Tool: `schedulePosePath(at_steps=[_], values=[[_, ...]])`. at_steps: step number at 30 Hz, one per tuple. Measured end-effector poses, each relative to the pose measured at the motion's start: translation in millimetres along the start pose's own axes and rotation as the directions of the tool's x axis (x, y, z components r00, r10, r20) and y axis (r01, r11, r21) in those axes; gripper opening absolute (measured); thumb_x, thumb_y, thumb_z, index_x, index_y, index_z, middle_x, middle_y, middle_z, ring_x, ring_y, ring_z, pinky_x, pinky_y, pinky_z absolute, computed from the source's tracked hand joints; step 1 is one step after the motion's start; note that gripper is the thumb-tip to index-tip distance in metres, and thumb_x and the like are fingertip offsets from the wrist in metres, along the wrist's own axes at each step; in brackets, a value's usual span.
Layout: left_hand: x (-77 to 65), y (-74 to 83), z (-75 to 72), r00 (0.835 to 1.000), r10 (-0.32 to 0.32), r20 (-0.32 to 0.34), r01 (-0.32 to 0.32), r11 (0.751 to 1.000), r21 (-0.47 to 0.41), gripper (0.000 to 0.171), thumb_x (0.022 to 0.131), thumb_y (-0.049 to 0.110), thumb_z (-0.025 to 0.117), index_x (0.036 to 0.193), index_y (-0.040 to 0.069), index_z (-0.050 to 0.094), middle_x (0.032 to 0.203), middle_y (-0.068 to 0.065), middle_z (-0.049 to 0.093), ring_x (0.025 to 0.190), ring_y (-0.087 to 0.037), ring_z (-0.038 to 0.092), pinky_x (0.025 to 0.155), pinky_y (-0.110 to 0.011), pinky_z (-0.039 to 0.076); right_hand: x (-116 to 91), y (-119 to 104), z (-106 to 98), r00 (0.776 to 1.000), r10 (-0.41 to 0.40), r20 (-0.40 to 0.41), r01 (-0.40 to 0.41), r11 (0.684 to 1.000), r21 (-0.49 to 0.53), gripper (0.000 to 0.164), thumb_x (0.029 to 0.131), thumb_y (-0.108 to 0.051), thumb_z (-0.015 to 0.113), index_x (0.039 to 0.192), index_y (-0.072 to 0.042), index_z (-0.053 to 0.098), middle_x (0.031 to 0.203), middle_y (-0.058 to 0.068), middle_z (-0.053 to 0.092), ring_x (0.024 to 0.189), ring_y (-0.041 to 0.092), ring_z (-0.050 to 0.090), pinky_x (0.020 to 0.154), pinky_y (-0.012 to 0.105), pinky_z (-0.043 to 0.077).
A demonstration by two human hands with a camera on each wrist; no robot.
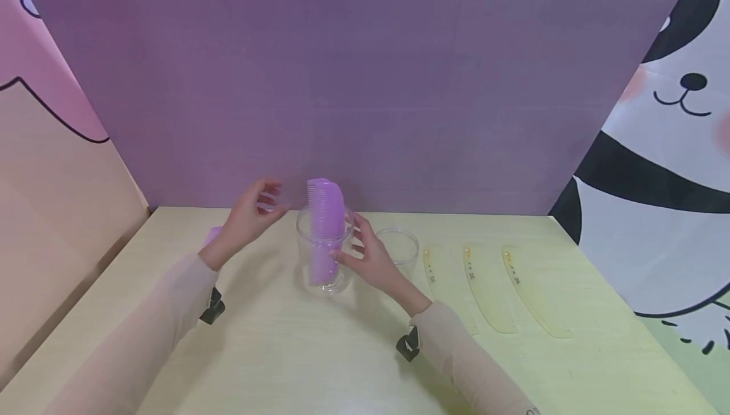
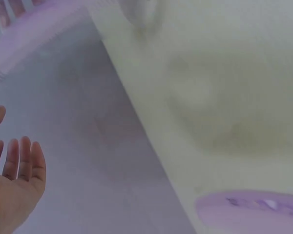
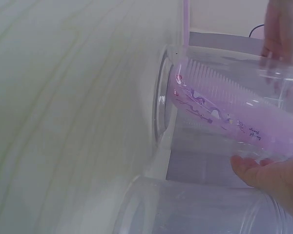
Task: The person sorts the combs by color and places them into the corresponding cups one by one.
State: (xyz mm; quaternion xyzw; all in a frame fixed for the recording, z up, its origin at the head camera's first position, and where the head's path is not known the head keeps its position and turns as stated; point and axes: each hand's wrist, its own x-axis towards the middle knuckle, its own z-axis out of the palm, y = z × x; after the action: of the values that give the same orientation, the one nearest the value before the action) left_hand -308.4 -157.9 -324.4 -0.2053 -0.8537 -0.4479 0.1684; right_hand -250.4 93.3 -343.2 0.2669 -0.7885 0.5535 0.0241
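A clear plastic cup (image 1: 305, 256) stands on the table with a purple comb (image 1: 327, 212) upright in it, its top above the rim. Printed figures show on the purple comb (image 3: 210, 105) in the right wrist view; whether a second one lies against it I cannot tell. My right hand (image 1: 373, 260) grips the cup's right side between thumb and fingers. To the left of the cup my left hand (image 1: 248, 215) is held in the air, fingers loosely bent and holding nothing. Another purple comb (image 2: 249, 212) lies on the table, mostly hidden behind my left wrist in the head view.
Just right of my right hand stands a second clear cup (image 1: 399, 247). Several pale yellow, translucent combs, such as the middle one (image 1: 485, 294), lie in a row farther right. A purple backdrop (image 1: 365, 85) rises behind the table's far edge.
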Motion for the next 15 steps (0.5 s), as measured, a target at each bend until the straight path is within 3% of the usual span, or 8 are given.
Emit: schedulePosePath(at_steps=[15], values=[[-30.3,-64.3,-35.4,0.988,-0.147,0.052,0.142,0.986,0.086,0.048,0.086,0.012,0.061,0.127,-0.001,0.041,0.116,-0.023,0.051,0.102,-0.039,0.054,0.088,-0.049,0.047,0.0,0.5,0.3,1.000,0.020,-0.001,-0.020,1.000,-0.007,0.076,0.083,-0.007,0.065,0.142,0.000,0.018,0.146,0.022,0.026,0.130,0.042,0.032,0.102,0.054,0.037]])
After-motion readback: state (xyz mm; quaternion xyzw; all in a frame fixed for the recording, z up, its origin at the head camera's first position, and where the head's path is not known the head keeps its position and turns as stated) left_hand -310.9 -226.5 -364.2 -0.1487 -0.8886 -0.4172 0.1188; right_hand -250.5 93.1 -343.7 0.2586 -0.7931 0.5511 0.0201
